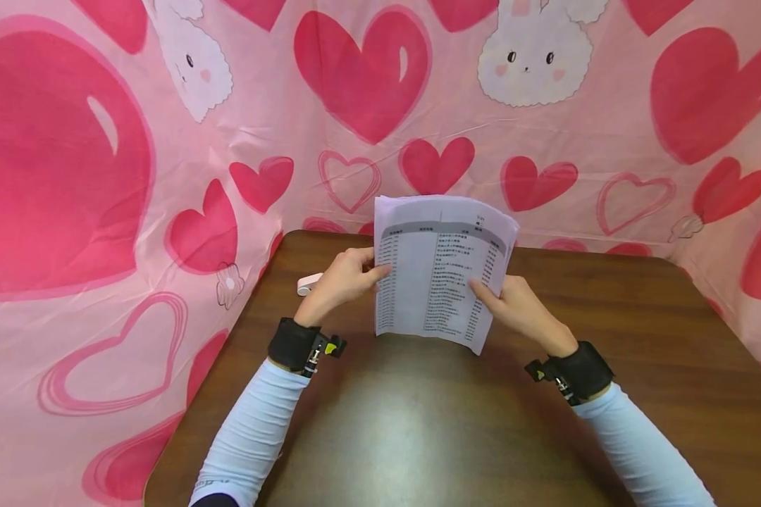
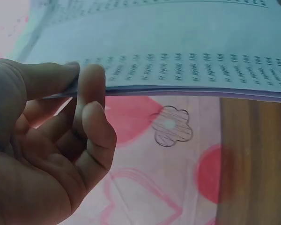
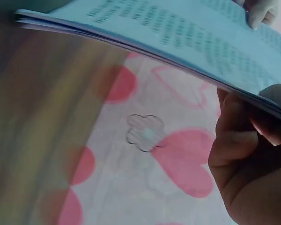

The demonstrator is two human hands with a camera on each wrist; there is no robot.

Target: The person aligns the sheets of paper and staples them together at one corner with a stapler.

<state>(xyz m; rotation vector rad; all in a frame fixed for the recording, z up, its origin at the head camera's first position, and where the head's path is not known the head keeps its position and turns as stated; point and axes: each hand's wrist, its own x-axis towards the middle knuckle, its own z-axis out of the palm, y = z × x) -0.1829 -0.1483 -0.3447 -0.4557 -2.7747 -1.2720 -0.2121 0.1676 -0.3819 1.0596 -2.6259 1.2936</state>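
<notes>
While both hands' fingers pinch the paper stack (image 1: 440, 271), brown table (image 1: 418, 422), heart-print cloth (image 1: 101, 176) around.

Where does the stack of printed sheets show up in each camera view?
Head: the stack of printed sheets sits at centre, held above the table by both hands.
Left wrist: across the top.
Right wrist: a band from top left to right edge.
Shared landmark: the flower outline on the pink cloth.

Small white object (image 1: 308, 283) half hidden behind left hand (image 1: 342, 280); print on paper stack (image 1: 440, 271) too small to read.
</notes>
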